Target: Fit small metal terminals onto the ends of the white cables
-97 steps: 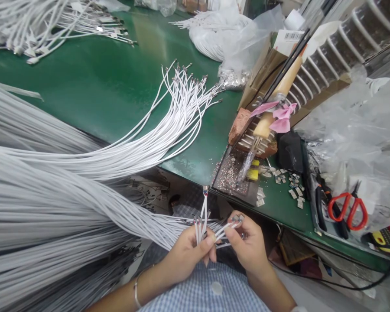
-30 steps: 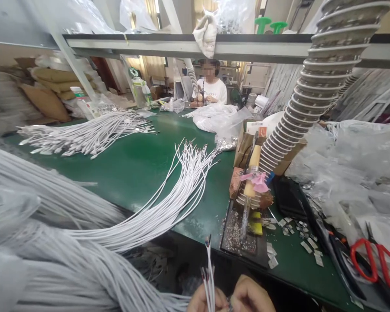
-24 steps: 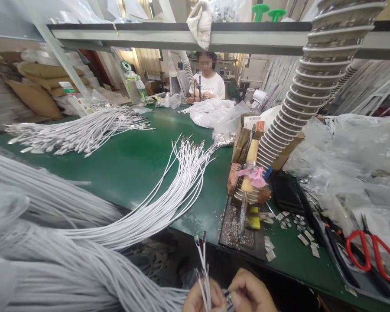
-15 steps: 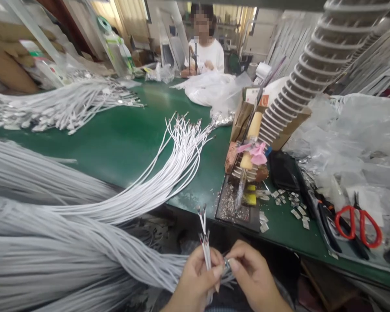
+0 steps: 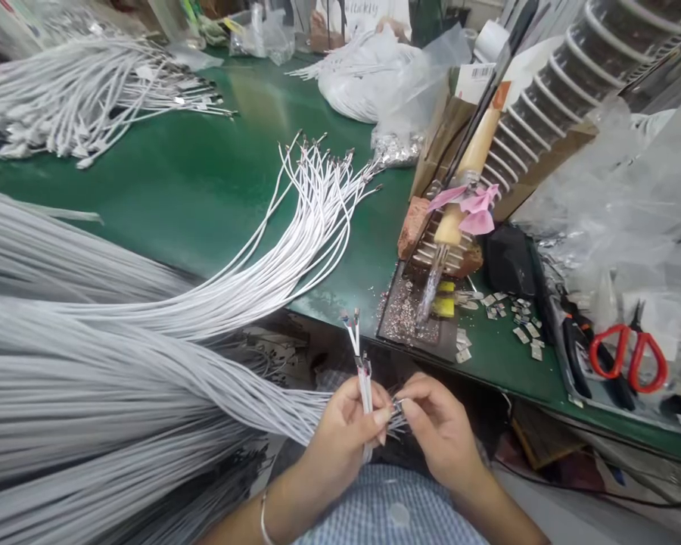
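In the head view, my left hand [image 5: 355, 424] is closed around several thin white cables [image 5: 364, 386], whose dark-tipped ends stick up above my thumb. My right hand [image 5: 436, 431] meets it from the right, thumb and forefinger pinched on a small shiny metal connector [image 5: 397, 407]. Left fingertips touch that connector too; whether it is joined to a cable is hidden by the fingers. Behind my hands, a thick bundle of white cables [image 5: 232, 386] runs in from the left at lap height.
More white cables [image 5: 295, 250] lie fanned on the green table [image 5: 204, 189]. A wooden-handled soldering iron [image 5: 448, 227] rests over a dark tray of metal bits [image 5: 412, 310]. Red-handled scissors [image 5: 629, 356] and small metal plates [image 5: 527, 329] lie rightward. A co-worker's hand [image 5: 394, 29] shows at the back.
The view has tilted downward, so table things sit higher in the picture and my checked clothing shows. Both hands keep their grip, close together.
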### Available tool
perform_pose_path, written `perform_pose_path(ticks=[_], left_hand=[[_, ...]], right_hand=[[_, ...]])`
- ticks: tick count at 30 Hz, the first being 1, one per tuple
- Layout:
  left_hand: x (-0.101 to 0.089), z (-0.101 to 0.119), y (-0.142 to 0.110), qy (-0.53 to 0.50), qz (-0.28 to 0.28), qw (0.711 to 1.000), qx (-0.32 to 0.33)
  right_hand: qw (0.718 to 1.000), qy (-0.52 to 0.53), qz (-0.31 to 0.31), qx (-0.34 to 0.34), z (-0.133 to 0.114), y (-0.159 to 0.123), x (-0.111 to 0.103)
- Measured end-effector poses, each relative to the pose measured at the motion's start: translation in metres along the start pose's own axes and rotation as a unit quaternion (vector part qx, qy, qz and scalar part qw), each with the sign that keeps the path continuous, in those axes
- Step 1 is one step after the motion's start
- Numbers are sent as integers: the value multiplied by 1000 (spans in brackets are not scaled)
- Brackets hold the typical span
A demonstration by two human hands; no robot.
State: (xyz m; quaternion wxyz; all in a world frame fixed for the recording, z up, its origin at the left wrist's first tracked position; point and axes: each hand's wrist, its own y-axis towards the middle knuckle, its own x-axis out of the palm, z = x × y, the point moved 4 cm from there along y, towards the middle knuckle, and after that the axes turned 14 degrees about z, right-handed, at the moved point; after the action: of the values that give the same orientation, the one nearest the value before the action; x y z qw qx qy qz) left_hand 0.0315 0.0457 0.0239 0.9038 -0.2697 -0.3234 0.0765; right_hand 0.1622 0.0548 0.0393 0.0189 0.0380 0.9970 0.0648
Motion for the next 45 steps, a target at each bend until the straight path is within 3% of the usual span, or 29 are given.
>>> perform_pose_path(ticks=[10, 16, 24, 29, 35, 45], left_hand=[[-5, -8, 3, -29, 20, 999, -35], [-8, -13, 3, 44, -24, 998, -36], [0, 21, 13, 148, -23, 985, 83], [9, 36, 20, 194, -16, 971, 142], [25, 52, 24, 231, -6, 952, 200], [38, 67, 33, 260, 9, 922, 286]], right_hand=[[1000, -4, -14, -18, -2, 0, -4], [1000, 0, -19, 8, 2, 0, -4], [999, 34, -24, -29, -20, 4, -24], [992, -87, -50, -75, -36, 12, -32], [967, -171, 9, -190, -45, 25, -26], [951, -181, 67, -241, -53, 48, -11]])
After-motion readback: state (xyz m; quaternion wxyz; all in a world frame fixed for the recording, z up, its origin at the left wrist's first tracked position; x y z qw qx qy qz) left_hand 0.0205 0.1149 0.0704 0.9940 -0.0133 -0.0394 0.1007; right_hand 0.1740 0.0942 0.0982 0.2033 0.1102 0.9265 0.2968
